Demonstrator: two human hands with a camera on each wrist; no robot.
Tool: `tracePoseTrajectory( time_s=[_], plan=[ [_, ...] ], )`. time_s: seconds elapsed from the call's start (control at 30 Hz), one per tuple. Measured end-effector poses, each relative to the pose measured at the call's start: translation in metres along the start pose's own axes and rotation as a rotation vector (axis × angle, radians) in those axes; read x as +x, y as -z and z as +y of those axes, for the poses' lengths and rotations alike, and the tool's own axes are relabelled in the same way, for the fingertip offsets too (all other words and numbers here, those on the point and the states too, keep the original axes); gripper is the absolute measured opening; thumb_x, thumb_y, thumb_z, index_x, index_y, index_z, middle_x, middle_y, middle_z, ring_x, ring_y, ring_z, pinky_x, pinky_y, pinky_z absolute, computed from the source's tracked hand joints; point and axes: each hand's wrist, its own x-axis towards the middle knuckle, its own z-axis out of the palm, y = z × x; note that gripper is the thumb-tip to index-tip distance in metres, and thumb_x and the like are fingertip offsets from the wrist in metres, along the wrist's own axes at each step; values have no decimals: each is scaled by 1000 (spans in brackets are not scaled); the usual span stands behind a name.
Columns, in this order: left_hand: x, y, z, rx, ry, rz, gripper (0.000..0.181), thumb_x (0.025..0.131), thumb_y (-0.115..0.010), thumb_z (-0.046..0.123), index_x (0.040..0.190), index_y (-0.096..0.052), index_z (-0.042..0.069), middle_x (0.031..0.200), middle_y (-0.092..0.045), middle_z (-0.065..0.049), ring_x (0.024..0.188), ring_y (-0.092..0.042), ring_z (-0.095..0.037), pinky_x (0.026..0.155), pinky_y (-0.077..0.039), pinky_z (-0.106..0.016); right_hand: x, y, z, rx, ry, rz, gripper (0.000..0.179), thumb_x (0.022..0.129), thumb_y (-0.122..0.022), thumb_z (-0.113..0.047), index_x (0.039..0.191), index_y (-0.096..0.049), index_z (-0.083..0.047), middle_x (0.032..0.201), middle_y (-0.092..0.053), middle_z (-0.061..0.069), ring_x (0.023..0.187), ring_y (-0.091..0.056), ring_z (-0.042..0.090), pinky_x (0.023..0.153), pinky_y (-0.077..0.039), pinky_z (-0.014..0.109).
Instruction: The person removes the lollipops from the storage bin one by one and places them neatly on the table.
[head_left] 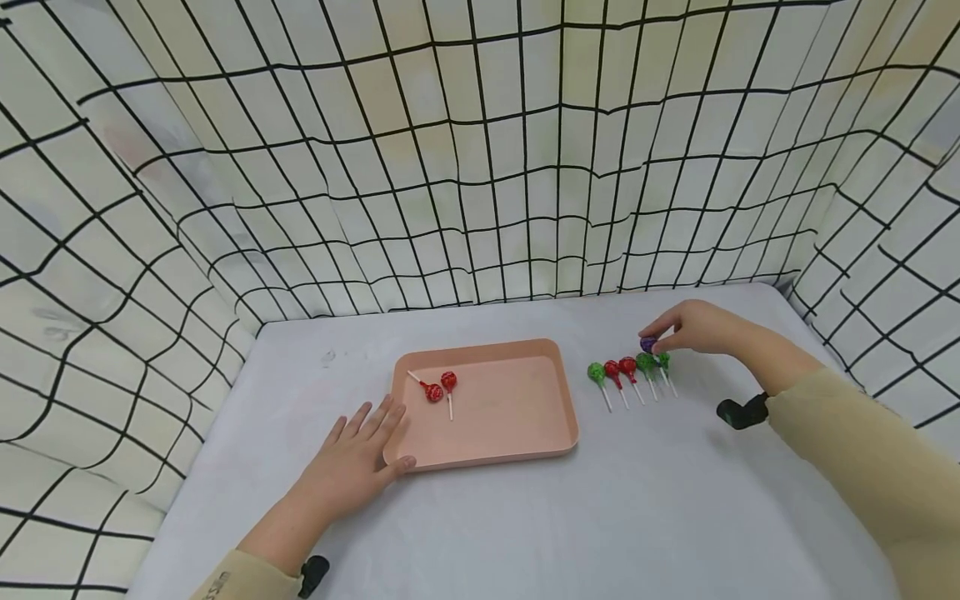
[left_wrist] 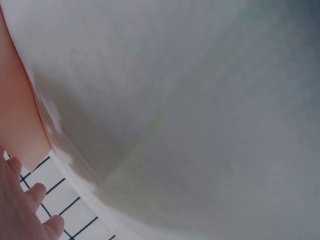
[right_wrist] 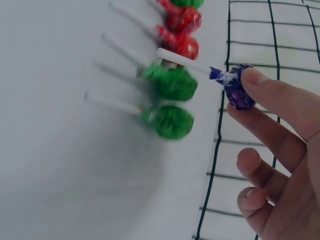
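My right hand (head_left: 692, 327) pinches a purple-wrapped lollipop (right_wrist: 239, 90) by its candy head, between thumb and index finger. In the right wrist view its white stick points left, above the table. Beneath that hand in the head view is a row of lollipops, among them a green one (head_left: 596, 372) at the left end and a red one (head_left: 627, 365) mid-row. My left hand (head_left: 352, 467) lies with fingers spread at the left edge of a pink tray (head_left: 495, 417). Two red lollipops (head_left: 448, 381) lie in the tray's upper left part.
A white cloth-covered table (head_left: 600, 517) lies under everything. Black grid netting (head_left: 480, 167) over pale cloth walls rises behind the table and along both sides. A dark wrist device (head_left: 742, 412) sits by the right sleeve.
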Motion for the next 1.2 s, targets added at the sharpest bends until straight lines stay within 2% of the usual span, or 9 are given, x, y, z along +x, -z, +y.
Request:
tracePoseTrajectory(
  time_s=[0.33, 0.53, 0.73, 1.2],
  plan=[
    [-2, 1, -1, -6, 2, -2, 87, 92, -44, 72, 158, -27, 18, 165, -19, -6, 149, -19, -39, 117, -13, -64, -15, 7, 30, -1, -41, -21, 36, 92, -72, -21, 124, -70, -6, 117, -70, 14, 112, -61, 35, 93, -50, 57],
    [-2, 0, 0, -15, 3, -4, 86, 92, -47, 70, 159, -26, 19, 165, -18, -6, 149, -18, -39, 117, -12, -64, -12, 3, 39, 6, -85, -59, 35, 91, -72, -18, 122, -70, -3, 114, -70, 16, 110, -60, 36, 94, -48, 61],
    [-2, 1, 1, -17, 7, 0, 86, 92, -50, 68, 159, -26, 18, 165, -18, -6, 149, -18, -39, 117, -12, -63, -5, -5, 48, 8, -103, -73, 34, 91, -73, -18, 122, -70, -5, 114, -69, 14, 108, -60, 34, 95, -48, 59],
    [-2, 1, 1, -16, 5, -2, 85, 93, -51, 66, 159, -26, 18, 165, -18, -7, 149, -19, -39, 117, -12, -63, -3, -12, 48, -21, -90, -46, 37, 91, -73, -22, 123, -70, -5, 111, -70, 11, 106, -60, 33, 92, -49, 57]
  ],
)
